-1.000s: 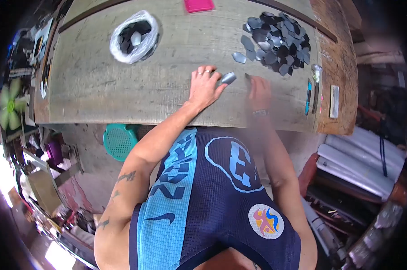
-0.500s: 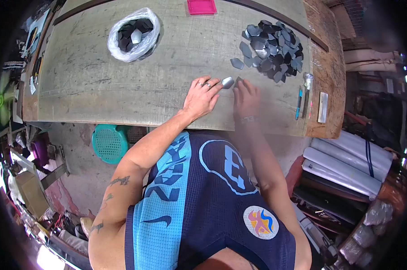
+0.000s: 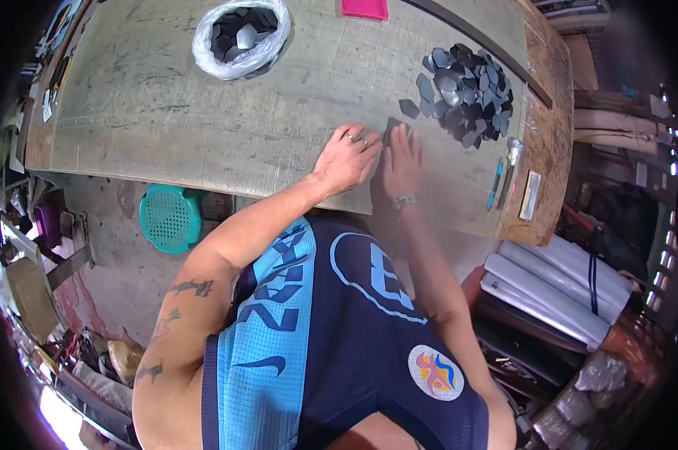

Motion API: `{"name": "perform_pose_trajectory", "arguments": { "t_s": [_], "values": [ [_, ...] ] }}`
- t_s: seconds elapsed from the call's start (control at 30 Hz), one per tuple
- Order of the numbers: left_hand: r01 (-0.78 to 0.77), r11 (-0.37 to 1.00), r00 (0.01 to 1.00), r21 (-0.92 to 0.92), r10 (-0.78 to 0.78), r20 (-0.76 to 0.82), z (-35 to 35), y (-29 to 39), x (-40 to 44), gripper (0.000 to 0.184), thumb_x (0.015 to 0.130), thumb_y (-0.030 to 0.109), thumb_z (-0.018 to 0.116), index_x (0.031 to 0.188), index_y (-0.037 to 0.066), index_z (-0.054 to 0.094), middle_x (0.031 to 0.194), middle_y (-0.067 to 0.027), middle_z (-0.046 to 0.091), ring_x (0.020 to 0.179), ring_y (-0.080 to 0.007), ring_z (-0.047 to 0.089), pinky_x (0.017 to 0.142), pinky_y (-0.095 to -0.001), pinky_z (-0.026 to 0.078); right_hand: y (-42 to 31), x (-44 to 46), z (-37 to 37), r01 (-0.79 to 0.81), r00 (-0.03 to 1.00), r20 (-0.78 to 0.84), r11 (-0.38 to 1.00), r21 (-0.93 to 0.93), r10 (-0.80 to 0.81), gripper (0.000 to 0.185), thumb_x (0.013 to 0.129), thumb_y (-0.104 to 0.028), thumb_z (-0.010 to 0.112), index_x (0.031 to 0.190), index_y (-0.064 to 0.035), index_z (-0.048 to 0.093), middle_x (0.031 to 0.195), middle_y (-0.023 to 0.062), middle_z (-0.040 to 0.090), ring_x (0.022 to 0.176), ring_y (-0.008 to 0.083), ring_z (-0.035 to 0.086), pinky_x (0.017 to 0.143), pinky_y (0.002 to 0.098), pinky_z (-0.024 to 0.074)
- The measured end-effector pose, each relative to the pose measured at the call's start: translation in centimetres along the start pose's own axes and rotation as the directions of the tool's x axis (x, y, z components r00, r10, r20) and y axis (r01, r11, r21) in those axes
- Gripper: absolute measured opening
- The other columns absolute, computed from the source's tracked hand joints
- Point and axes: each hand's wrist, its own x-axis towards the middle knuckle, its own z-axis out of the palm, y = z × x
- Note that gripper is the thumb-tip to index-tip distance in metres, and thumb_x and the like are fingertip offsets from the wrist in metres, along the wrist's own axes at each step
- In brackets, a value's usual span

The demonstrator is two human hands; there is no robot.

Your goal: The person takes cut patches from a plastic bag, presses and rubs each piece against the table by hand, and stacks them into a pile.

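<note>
My left hand (image 3: pixel 348 156), with rings on it, is over the worktable (image 3: pixel 204 139), its fingers bent and close together. Whatever is in its fingertips is hidden. Right beside it, my right hand (image 3: pixel 403 163) has its fingertips on a small dark flat piece (image 3: pixel 393 126), which shows partly past them. A loose dark five-sided piece (image 3: pixel 408 109) lies just beyond. Farther right is a heap of dark flat pieces (image 3: pixel 470 94), some of them shiny. A clear plastic bag (image 3: pixel 204 52) with its rim rolled back holds similar pieces at the far left.
A pink tray (image 3: pixel 365 8) stands at the far edge, near a long dark bar (image 3: pixel 478 37). To the right lie a blue pen (image 3: pixel 495 184) and a metal strip (image 3: pixel 530 195). A green stool (image 3: pixel 170 217) and silver rolls (image 3: pixel 549 296) are below the table edge.
The silver piece at my left fingertips is out of sight now. My left hand has shifted right, closer to my right hand. The whole view has turned slightly.
</note>
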Motion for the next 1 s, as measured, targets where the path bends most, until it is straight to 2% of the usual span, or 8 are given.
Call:
{"name": "perform_pose_trajectory", "arguments": {
  "t_s": [0.13, 0.23, 0.33, 0.47, 0.53, 0.77, 0.87, 1.0],
  "values": [
    [-0.007, 1.000, 1.000, 0.018, 0.008, -0.030, 0.4, -0.3, 0.6, 0.032, 0.091, 0.019, 0.068, 0.121, 0.010, 0.073, 0.132, -0.0059, 0.066, 0.129, -0.0329, 0.054, 0.112, -0.0482, 0.040, 0.3, 0.8, -0.8, 0.034, 0.999, 0.011, 0.999, 0.039, -0.034, 0.055, 0.106, -0.028, 0.053, 0.160, -0.0183, 0.045, 0.169, 0.0022, 0.038, 0.158, 0.0354, 0.028, 0.123, 0.0621, 0.0233],
    [-0.005, 0.999, 1.000, 0.037, 0.005, -0.001, 0.5, -0.3, 0.6, 0.031, 0.090, 0.019, 0.069, 0.120, 0.010, 0.073, 0.131, -0.0057, 0.066, 0.127, -0.0332, 0.055, 0.110, -0.0483, 0.040, -0.3, -0.8, -1.6, 0.057, 0.982, 0.185, 0.997, -0.060, -0.045, 0.055, 0.107, -0.029, 0.053, 0.160, -0.0187, 0.045, 0.170, 0.0014, 0.037, 0.158, 0.0350, 0.028, 0.124, 0.0623, 0.0227],
    [-0.022, 1.000, 1.000, 0.013, 0.022, -0.005, 0.2, -0.1, 0.7, 0.031, 0.089, 0.018, 0.070, 0.118, 0.009, 0.073, 0.130, -0.0053, 0.065, 0.125, -0.0335, 0.055, 0.108, -0.0493, 0.040, -0.4, 0.1, -1.2, 0.019, 0.995, 0.097, 1.000, -0.010, -0.018, 0.056, 0.107, -0.032, 0.052, 0.161, -0.0201, 0.044, 0.170, 0.0001, 0.036, 0.158, 0.0342, 0.028, 0.124, 0.0628, 0.0219],
    [-0.010, 1.000, 1.000, 0.017, 0.011, -0.027, 0.3, -0.6, 1.3, 0.032, 0.087, 0.016, 0.072, 0.117, 0.008, 0.073, 0.129, -0.0054, 0.065, 0.124, -0.0329, 0.055, 0.108, -0.0501, 0.040, -0.6, 0.3, -2.9, 0.101, 0.980, 0.184, 0.989, -0.111, -0.079, 0.053, 0.108, -0.032, 0.049, 0.159, -0.0187, 0.046, 0.170, 0.0002, 0.037, 0.157, 0.0352, 0.030, 0.124, 0.0626, 0.0227],
    [-0.001, 0.999, 1.000, 0.039, 0.001, 0.016, 0.2, -0.1, 1.1, 0.033, 0.086, 0.018, 0.073, 0.117, 0.009, 0.073, 0.129, -0.0057, 0.065, 0.124, -0.0327, 0.055, 0.109, -0.0502, 0.040, -1.5, 1.5, -2.7, 0.010, 0.991, 0.133, 0.997, -0.078, 0.001, 0.054, 0.109, -0.035, 0.047, 0.159, -0.0179, 0.046, 0.169, 0.0008, 0.039, 0.156, 0.0354, 0.031, 0.124, 0.0626, 0.0222],
    [-0.002, 0.999, 1.000, 0.051, 0.003, -0.014, 0.6, -0.3, 1.1, 0.029, 0.087, 0.018, 0.070, 0.115, 0.010, 0.073, 0.130, -0.0051, 0.065, 0.124, -0.0322, 0.055, 0.107, -0.0504, 0.041, -1.3, 0.7, -1.6, -0.002, 0.998, 0.064, 0.999, -0.033, 0.005, 0.055, 0.109, -0.039, 0.046, 0.157, -0.0138, 0.048, 0.168, 0.0067, 0.040, 0.154, 0.0378, 0.034, 0.123, 0.0642, 0.0236],
    [-0.012, 0.998, 1.000, 0.066, 0.013, -0.014, 0.5, -0.2, 1.1, 0.030, 0.087, 0.019, 0.070, 0.115, 0.010, 0.073, 0.130, -0.0052, 0.065, 0.124, -0.0318, 0.055, 0.107, -0.0502, 0.041, -1.9, 0.7, -1.3, -0.084, 0.995, 0.050, 0.996, -0.022, 0.085, 0.056, 0.108, -0.040, 0.046, 0.157, -0.0131, 0.047, 0.168, 0.0084, 0.038, 0.154, 0.0387, 0.034, 0.123, 0.0649, 0.0237],
    [-0.010, 0.999, 0.999, 0.038, 0.012, -0.049, 0.7, -0.3, 1.2, 0.030, 0.088, 0.019, 0.069, 0.116, 0.011, 0.074, 0.129, -0.0042, 0.066, 0.123, -0.0315, 0.056, 0.106, -0.0502, 0.041, -1.6, -1.4, -1.5, -0.021, 0.998, 0.052, 1.000, 0.014, 0.021, 0.056, 0.107, -0.039, 0.047, 0.157, -0.0128, 0.048, 0.167, 0.0075, 0.040, 0.154, 0.0380, 0.035, 0.123, 0.0650, 0.0247]
  ]
}}
